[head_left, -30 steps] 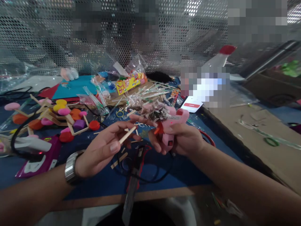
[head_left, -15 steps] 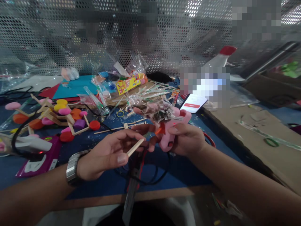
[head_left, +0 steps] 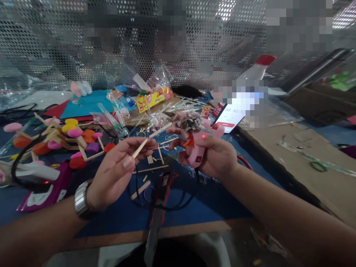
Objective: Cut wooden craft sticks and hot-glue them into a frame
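Between the thumb and fingers of my left hand (head_left: 118,163) is a short wooden stick (head_left: 139,149), tilted up to the right. My right hand (head_left: 215,154) is wrapped round a pink hot glue gun (head_left: 197,157) with an orange trigger (head_left: 190,141) and a lit red light. Grimy, stringy residue (head_left: 189,122) covers its front, and the nozzle is hard to make out. Below the hands a red-edged utility knife (head_left: 160,207) lies with its blade over the table's front edge. Loose wooden sticks (head_left: 151,169) lie on the blue tabletop between the hands.
At the left stands a structure of sticks and coloured clay discs (head_left: 75,132), behind a purple power bank (head_left: 46,189). A lit phone (head_left: 232,116) leans against a bottle (head_left: 254,72) at the back right. Cardboard (head_left: 294,155) lies on the right. A black cable (head_left: 178,205) loops below the glue gun.
My left hand has moved left and slightly up with the stick, away from the glue gun. The glue gun has risen a little. More of the sticks and knife handle now show.
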{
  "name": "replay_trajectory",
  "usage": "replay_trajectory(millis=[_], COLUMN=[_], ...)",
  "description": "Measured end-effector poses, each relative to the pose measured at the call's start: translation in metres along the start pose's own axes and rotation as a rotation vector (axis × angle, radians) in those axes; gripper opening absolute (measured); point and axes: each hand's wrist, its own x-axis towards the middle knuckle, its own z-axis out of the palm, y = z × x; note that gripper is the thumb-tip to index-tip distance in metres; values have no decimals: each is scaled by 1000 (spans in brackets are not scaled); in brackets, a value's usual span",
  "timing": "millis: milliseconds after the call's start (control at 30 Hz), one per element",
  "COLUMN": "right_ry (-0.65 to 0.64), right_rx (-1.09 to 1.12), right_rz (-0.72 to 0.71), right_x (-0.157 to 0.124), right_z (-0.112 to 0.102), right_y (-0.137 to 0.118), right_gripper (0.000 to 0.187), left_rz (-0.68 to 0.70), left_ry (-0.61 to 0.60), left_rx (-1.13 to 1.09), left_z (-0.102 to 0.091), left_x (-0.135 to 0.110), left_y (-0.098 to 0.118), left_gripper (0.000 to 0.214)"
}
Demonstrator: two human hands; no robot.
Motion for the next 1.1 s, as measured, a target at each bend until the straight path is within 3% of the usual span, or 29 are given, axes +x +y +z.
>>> replay_trajectory(millis=[167, 400, 633, 800, 933, 1100], right_ry=[74, 72, 8, -136, -215, -168], right_rx=[32, 12, -31, -50, -131, -252], right_rz=[-114, -148, -85, -64, 17, 144], right_x=[1, 2, 0, -3, -11, -19], right_z=[-5, -4, -6, -12, -17, -20], right_y=[4, 9, 13, 18, 19, 18], right_gripper=[13, 17, 20, 21, 40, 41], left_rz=[-15, -95, -43, -5, 26, 41], left_ry=[70, 129, 45, 69, 27, -22], left_rx=[151, 265, 204, 283, 335, 348], left_z=[2, 5, -1, -1, -4, -7], left_x=[1, 1, 2, 0, -2, -3], left_y=[3, 8, 1, 2, 1, -1], left_gripper=[46, 43, 39, 44, 48, 53])
